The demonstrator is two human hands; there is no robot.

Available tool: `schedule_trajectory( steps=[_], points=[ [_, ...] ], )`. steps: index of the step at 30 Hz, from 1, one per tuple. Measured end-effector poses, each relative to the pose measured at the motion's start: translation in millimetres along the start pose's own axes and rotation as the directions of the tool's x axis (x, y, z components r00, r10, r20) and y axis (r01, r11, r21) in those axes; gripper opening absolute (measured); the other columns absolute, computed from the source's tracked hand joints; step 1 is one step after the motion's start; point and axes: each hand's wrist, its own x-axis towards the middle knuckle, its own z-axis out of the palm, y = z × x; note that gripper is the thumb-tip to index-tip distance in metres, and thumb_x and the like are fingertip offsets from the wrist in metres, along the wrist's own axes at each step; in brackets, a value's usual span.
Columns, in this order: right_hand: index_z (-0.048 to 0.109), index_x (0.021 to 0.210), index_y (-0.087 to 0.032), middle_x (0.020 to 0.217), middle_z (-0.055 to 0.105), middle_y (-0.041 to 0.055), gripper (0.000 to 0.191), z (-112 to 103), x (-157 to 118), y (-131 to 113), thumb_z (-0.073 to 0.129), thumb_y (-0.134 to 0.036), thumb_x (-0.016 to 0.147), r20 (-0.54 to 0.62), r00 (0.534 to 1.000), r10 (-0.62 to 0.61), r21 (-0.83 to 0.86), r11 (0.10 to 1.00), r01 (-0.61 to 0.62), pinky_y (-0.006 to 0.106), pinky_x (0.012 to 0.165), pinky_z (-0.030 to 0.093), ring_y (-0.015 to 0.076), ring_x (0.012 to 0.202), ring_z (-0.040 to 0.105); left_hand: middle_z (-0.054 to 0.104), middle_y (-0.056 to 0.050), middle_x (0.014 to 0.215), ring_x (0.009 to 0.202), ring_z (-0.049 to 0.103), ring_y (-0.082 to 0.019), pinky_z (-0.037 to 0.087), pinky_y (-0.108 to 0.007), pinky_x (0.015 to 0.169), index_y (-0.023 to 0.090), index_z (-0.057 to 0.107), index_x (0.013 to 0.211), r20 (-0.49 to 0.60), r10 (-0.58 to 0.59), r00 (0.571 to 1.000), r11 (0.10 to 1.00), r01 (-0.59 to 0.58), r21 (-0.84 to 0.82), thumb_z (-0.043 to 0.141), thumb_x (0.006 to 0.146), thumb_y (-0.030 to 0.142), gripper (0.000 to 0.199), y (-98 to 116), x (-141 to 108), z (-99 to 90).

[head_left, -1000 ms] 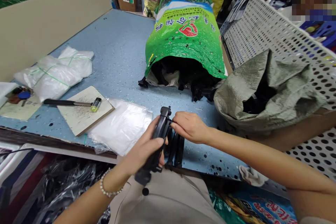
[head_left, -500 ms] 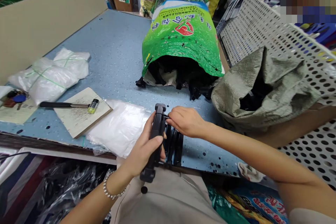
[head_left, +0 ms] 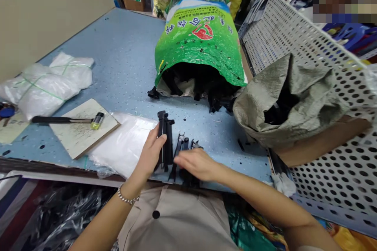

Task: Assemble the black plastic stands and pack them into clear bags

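Note:
A long black plastic part with a wider, knobbed top (head_left: 165,133) stands tilted at the front edge of the table. My left hand (head_left: 153,149) is closed around its left side, the thumb across it. Just right of it, several slim black plastic pieces with forked ends (head_left: 180,145) lie close together. My right hand (head_left: 198,163) is over these pieces, its fingers drawn together and pointing left. What lies between its fingertips, if anything, I cannot make out. Beside my left hand is a flat stack of clear plastic bags (head_left: 122,141).
A green printed sack (head_left: 200,51) spills black parts toward me. To the right, a grey-green sack (head_left: 253,106) leans near a white perforated crate (head_left: 318,47). At left are a board (head_left: 84,133), a black-handled tool (head_left: 55,119), a small vial (head_left: 97,120) and tied plastic bundles (head_left: 50,86).
The black part in my left hand has moved slightly left and up, turning more upright. My right hand has left its upper side and come down to the slim pieces.

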Motion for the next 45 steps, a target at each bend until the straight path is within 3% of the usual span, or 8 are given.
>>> schedule_trajectory(
  steps=[3, 6, 10, 17, 22, 28, 37, 45],
  points=[
    [0.057, 0.093, -0.019, 0.088, 0.063, 0.0063, 0.036, -32.4, 26.1, 46.7, 0.028, -0.038, 0.101, -0.318, 0.931, 0.179, -0.020, 0.981, -0.195, 0.030, 0.071, 0.044, 0.0181, 0.080, 0.058, 0.053, -0.010, 0.136, 0.131, 0.044, -0.029, 0.027, -0.046, 0.113, 0.020, 0.050, 0.135, -0.001, 0.035, 0.999, 0.949, -0.033, 0.313, 0.052, 0.084, 0.032, 0.053, -29.7, -1.8, 2.0],
    [0.055, 0.113, -0.012, 0.115, 0.054, 0.0208, 0.031, -71.5, 54.7, 96.3, 0.050, -0.034, 0.090, -0.743, 0.603, 0.290, -0.079, 0.857, -0.509, 0.043, 0.083, 0.042, 0.0305, 0.105, 0.050, 0.053, -0.015, 0.135, 0.129, 0.045, -0.030, 0.029, -0.051, 0.111, 0.017, 0.047, 0.137, 0.039, 0.082, 0.996, 0.908, -0.091, 0.408, 0.046, 0.085, 0.025, 0.053, -58.6, -12.2, 14.4],
    [0.057, 0.116, -0.006, 0.119, 0.049, 0.0256, 0.040, -99.0, 70.5, 128.8, 0.055, -0.020, 0.079, -0.775, 0.451, 0.443, 0.127, 0.807, -0.576, 0.046, 0.085, 0.042, 0.0342, 0.106, 0.050, 0.049, -0.014, 0.134, 0.129, 0.042, -0.030, 0.029, -0.056, 0.111, 0.019, 0.051, 0.133, 0.042, 0.230, 0.972, 0.856, -0.223, 0.467, 0.045, 0.084, 0.019, 0.049, -73.1, -22.8, 24.1],
    [0.061, 0.108, -0.015, 0.088, 0.059, 0.0088, 0.036, -83.6, 21.6, 112.5, 0.046, -0.031, 0.080, -0.642, 0.502, 0.579, 0.475, 0.815, -0.333, 0.028, 0.051, 0.045, 0.0146, 0.060, 0.052, 0.050, -0.011, 0.131, 0.121, 0.050, -0.025, 0.035, -0.047, 0.109, 0.022, 0.055, 0.126, 0.069, 0.121, 0.990, 0.984, -0.129, 0.120, 0.052, 0.086, 0.028, 0.041, -35.5, -8.7, 25.3],
    [0.060, 0.097, -0.021, 0.071, 0.054, 0.0006, 0.025, -20.5, -7.0, 64.8, 0.057, -0.034, 0.076, -0.235, 0.736, 0.635, 0.948, 0.316, 0.030, 0.017, 0.033, 0.027, 0.0073, 0.045, 0.036, 0.057, -0.010, 0.124, 0.117, 0.055, -0.024, 0.041, -0.041, 0.102, 0.020, 0.044, 0.131, 0.216, -0.050, 0.975, 0.876, 0.147, -0.460, 0.060, 0.085, 0.044, 0.054, -7.4, 17.0, 61.2],
    [0.050, 0.131, -0.023, 0.111, 0.058, 0.0112, 0.041, 5.5, -18.7, -8.2, 0.049, -0.037, 0.093, -0.479, 0.872, 0.100, 0.299, 0.953, 0.055, 0.038, 0.081, 0.054, 0.0231, 0.100, 0.059, 0.061, 0.001, 0.091, 0.082, 0.060, -0.014, 0.048, -0.028, 0.079, 0.021, 0.049, 0.113, 0.049, -0.134, 0.990, 0.828, 0.139, -0.544, 0.075, 0.073, 0.039, 0.051, 7.2, 16.1, 64.5],
    [0.057, 0.095, -0.019, 0.089, 0.061, 0.0093, 0.040, -50.6, 39.0, 17.0, 0.031, -0.049, 0.098, -0.478, 0.877, -0.059, -0.256, 0.964, -0.074, 0.030, 0.068, 0.042, 0.0206, 0.081, 0.057, 0.062, -0.003, 0.083, 0.074, 0.060, -0.019, 0.049, -0.032, 0.071, 0.018, 0.056, 0.110, 0.090, -0.058, 0.994, 0.993, 0.067, -0.101, 0.052, 0.086, 0.056, 0.045, 7.9, -12.4, 34.6],
    [0.053, 0.084, -0.020, 0.074, 0.057, 0.0023, 0.040, -14.5, 16.0, 3.3, 0.027, -0.045, 0.101, -0.281, 0.956, -0.090, -0.095, 0.993, 0.065, 0.027, 0.062, 0.038, 0.0149, 0.067, 0.051, 0.065, -0.007, 0.108, 0.103, 0.058, -0.021, 0.043, -0.033, 0.092, 0.017, 0.058, 0.113, -0.027, 0.079, 0.997, 0.993, -0.076, 0.094, 0.043, 0.093, 0.052, 0.043, 7.1, 3.1, 19.4]
  ],
)
